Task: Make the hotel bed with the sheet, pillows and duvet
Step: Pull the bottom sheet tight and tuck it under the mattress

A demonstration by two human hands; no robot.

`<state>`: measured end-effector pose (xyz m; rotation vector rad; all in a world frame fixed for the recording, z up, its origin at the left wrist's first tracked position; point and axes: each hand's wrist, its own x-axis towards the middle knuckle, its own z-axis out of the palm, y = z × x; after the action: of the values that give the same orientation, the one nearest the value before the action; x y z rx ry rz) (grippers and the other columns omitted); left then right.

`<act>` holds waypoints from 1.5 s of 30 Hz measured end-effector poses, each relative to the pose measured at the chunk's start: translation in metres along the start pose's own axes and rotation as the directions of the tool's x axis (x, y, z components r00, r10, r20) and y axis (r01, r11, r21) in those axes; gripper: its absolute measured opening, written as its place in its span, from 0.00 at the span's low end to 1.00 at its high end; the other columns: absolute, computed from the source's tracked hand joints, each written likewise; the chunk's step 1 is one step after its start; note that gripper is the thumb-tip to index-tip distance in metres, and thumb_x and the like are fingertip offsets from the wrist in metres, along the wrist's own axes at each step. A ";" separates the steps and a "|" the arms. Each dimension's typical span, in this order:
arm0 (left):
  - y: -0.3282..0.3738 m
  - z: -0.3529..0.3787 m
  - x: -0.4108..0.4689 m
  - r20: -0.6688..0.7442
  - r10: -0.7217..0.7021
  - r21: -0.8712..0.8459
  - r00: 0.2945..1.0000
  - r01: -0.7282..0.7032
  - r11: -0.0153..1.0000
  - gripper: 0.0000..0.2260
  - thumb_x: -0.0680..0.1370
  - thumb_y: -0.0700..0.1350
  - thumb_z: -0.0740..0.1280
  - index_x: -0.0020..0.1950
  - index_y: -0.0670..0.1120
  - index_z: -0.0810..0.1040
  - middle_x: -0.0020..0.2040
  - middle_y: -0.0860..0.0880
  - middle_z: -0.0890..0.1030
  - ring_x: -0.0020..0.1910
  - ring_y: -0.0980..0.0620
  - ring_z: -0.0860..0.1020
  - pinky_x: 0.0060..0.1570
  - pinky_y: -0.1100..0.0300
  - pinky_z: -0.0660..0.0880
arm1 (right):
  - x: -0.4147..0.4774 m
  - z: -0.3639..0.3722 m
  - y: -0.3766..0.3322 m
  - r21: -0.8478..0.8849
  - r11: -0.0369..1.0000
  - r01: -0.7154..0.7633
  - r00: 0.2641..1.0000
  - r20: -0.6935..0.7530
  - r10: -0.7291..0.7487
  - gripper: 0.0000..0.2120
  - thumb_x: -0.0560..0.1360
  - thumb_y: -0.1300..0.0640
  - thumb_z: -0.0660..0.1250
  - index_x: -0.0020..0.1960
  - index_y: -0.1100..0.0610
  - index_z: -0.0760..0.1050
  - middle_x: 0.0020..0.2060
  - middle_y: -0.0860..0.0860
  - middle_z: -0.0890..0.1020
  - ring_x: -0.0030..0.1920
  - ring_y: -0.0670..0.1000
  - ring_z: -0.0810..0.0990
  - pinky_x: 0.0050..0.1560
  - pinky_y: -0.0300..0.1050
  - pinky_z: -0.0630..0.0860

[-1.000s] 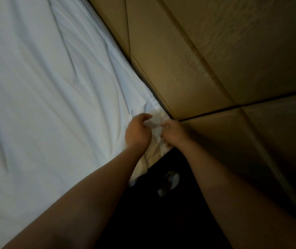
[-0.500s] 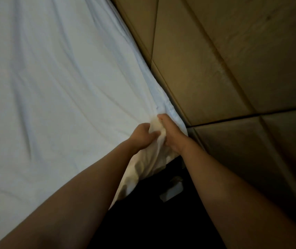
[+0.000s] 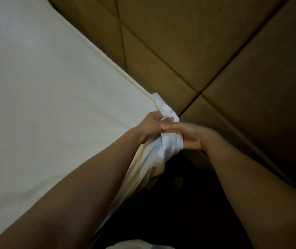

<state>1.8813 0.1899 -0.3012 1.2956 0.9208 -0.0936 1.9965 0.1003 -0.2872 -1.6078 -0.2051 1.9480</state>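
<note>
CHANGE: bunched sheet (image 3: 168,146) corner tighter than before, pulled creases flat | HANDS: clamped on it with left hand (image 3: 151,125) and right hand (image 3: 190,136), touching | NEXT: probably tucking.

White sheet (image 3: 53,105) beside tan-brown panelled headboard (image 3: 206,42), plain

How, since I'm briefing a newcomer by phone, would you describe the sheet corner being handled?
The pale bed fills the view's left; follow its edge along the tan padded wall to the near corner. There hangs a bunch of sheet. Unlike the smooth cream surface around it, it is crumpled, bright white and gripped by the left hand and right hand.
</note>
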 end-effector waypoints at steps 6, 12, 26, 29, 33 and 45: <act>0.023 0.049 -0.012 0.033 0.128 0.153 0.991 -0.131 0.979 0.15 0.80 0.45 0.66 0.37 0.38 0.77 0.28 0.47 0.79 0.25 0.60 0.77 0.28 0.68 0.72 | -0.046 -0.017 0.045 -0.172 0.983 -0.064 0.920 -0.392 -0.008 0.15 0.68 0.64 0.65 0.55 0.61 0.77 0.46 0.60 0.82 0.44 0.57 0.81 0.41 0.44 0.77; 0.007 0.084 -0.007 0.024 0.182 0.271 0.983 -0.182 0.945 0.13 0.79 0.43 0.63 0.38 0.37 0.78 0.39 0.41 0.81 0.38 0.50 0.78 0.44 0.55 0.76 | -0.069 -0.031 0.085 -0.395 0.898 -0.191 0.663 -0.727 -0.179 0.08 0.72 0.63 0.60 0.48 0.59 0.76 0.43 0.57 0.79 0.44 0.58 0.79 0.40 0.43 0.74; -0.066 0.069 0.017 0.244 0.309 0.832 0.919 -0.363 0.420 0.20 0.82 0.45 0.53 0.74 0.49 0.66 0.76 0.50 0.63 0.74 0.47 0.62 0.70 0.49 0.64 | -0.037 -0.049 0.099 -0.437 0.715 -0.546 0.437 -0.877 -0.201 0.11 0.78 0.58 0.61 0.57 0.57 0.78 0.56 0.56 0.80 0.57 0.59 0.78 0.47 0.47 0.69; -0.091 0.079 0.035 0.322 0.200 0.888 0.925 -0.369 0.275 0.24 0.82 0.46 0.52 0.79 0.48 0.52 0.79 0.48 0.50 0.78 0.46 0.49 0.75 0.45 0.53 | -0.019 -0.055 0.112 -0.437 0.697 -0.568 0.431 -0.880 -0.201 0.11 0.77 0.58 0.61 0.57 0.58 0.78 0.55 0.57 0.80 0.55 0.61 0.79 0.45 0.48 0.71; -0.122 0.086 0.065 0.332 0.181 0.904 0.926 -0.367 0.218 0.26 0.83 0.48 0.52 0.79 0.49 0.46 0.80 0.48 0.45 0.78 0.46 0.45 0.75 0.44 0.49 | 0.011 -0.066 0.131 -0.445 0.702 -0.556 0.437 -0.875 -0.209 0.11 0.78 0.59 0.60 0.57 0.59 0.78 0.55 0.58 0.80 0.56 0.61 0.79 0.45 0.48 0.69; -0.188 0.087 0.152 0.398 0.297 0.916 0.868 -0.394 -0.074 0.25 0.82 0.52 0.54 0.78 0.49 0.54 0.79 0.49 0.55 0.78 0.48 0.49 0.74 0.46 0.41 | 0.103 -0.098 0.176 -0.424 0.652 -0.628 0.408 -0.893 -0.188 0.12 0.79 0.60 0.59 0.58 0.58 0.78 0.56 0.57 0.80 0.57 0.60 0.79 0.46 0.48 0.72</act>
<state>1.9247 0.1200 -0.5445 2.8942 0.2341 -0.4589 2.0179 -0.0116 -0.4823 -3.1899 -0.3218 0.8046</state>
